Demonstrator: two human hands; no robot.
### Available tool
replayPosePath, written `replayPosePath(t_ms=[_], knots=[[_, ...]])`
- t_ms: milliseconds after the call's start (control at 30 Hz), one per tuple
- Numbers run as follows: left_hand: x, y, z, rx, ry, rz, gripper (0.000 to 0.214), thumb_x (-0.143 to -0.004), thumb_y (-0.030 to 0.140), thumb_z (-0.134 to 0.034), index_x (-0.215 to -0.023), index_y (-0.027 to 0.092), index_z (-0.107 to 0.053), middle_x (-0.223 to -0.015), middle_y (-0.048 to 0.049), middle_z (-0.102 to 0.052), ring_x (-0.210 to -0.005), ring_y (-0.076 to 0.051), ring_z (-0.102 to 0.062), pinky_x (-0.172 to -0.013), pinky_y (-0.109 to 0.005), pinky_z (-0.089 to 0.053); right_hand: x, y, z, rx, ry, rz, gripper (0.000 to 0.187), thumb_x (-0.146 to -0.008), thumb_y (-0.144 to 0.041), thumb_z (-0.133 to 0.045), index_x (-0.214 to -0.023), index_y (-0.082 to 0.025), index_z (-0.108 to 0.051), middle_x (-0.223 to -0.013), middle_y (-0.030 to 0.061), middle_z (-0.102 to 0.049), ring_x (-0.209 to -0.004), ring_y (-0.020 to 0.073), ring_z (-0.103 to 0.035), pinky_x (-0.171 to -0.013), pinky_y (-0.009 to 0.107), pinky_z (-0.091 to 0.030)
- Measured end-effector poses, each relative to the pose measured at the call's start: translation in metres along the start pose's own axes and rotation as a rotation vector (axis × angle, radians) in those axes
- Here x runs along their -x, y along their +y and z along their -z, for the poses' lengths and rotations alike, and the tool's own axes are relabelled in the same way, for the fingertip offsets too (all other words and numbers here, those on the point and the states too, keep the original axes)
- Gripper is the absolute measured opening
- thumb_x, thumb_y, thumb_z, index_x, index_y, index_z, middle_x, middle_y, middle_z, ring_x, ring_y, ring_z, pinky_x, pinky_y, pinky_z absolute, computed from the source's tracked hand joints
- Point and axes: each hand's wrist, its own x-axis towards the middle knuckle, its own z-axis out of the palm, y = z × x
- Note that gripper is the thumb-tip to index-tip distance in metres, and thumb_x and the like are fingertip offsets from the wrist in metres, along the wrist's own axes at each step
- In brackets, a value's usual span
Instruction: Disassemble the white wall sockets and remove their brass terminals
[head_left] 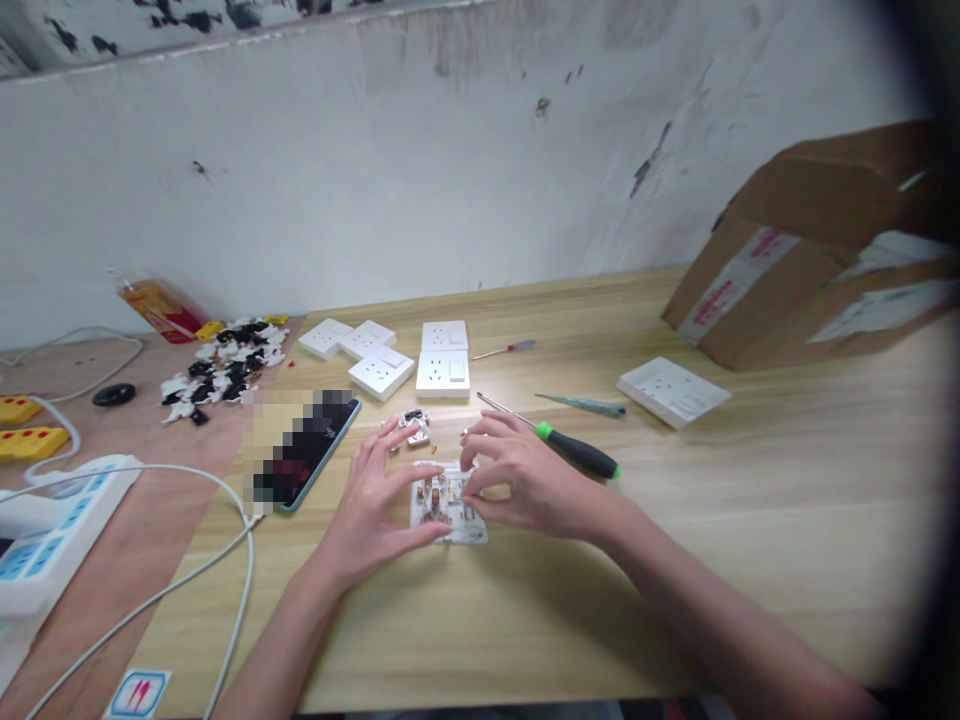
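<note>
An opened white wall socket (448, 505) lies face down on the wooden table (750, 520), its copper contacts showing. My left hand (375, 510) rests on its left edge, thumb and fingers curled round the side. My right hand (517, 470) sits over its right part, fingertips pinched down on the inner parts. A small removed socket piece (414, 427) lies just behind the hands.
Several white socket plates (442, 372) lie behind, another (673, 390) to the right. Three screwdrivers: green-black handled (577, 455), teal (585, 404), small red (510, 348). A phone (311, 450) with cable, a pile of black and white parts (221, 372), power strips (52, 520) left, cardboard box (817, 250) right.
</note>
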Motion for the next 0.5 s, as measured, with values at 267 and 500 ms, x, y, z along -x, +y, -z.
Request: replayPosePath(t_ms=[267,500], knots=[[0.0,0.0,0.0,0.038,-0.027,0.026,0.042,-0.075,0.039,-0.076,-0.114,0.029,-0.063,-0.148,-0.006,-0.035,-0.143,-0.033,-0.02,-0.114,-0.057,-0.024,0.0,0.001,-0.004,0.028,0.022,0.026,0.016,-0.085,-0.029,-0.063,-0.071,-0.027,-0.071,-0.089,-0.002,-0.065,-0.094,0.0162,-0.053,-0.103,0.039,-0.027],[0.001,-0.003,-0.002,0.018,-0.032,0.065,0.04,-0.076,0.039,-0.075,-0.113,0.03,-0.064,-0.148,-0.0058,-0.035,-0.143,-0.033,-0.02,-0.114,-0.057,-0.023,0.006,0.013,0.015,0.118,0.091,-0.132,0.021,-0.089,-0.04,-0.057,-0.092,-0.026,-0.071,-0.095,0.004,-0.065,-0.099,0.0204,-0.055,-0.103,0.045,-0.03]])
